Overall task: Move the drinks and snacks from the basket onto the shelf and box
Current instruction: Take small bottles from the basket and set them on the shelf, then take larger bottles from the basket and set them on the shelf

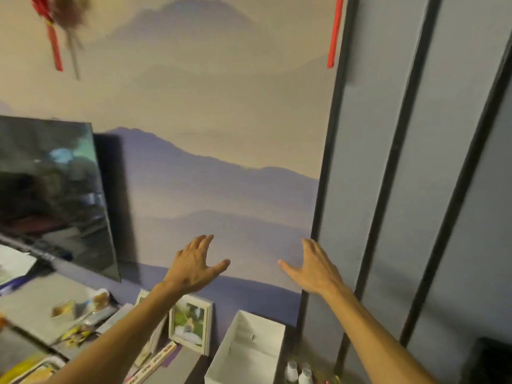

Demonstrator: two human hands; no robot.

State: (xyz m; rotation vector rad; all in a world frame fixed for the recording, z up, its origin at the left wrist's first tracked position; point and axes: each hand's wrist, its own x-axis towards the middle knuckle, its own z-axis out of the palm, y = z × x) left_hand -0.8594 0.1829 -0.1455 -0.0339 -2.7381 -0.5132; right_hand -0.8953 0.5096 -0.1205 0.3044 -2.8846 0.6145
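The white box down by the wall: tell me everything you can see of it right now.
The white box is an open-topped rectangular carton, cardboard by its look, with thin upright walls and no lid in view. It stands upright on the grey surface at the foot of the mural wall, its long side running away from the camera. What shows of the inside looks empty. A framed photo leans just to its left, and small white bottles stand to its right; whether they touch it is unclear. Neither hand touches it.
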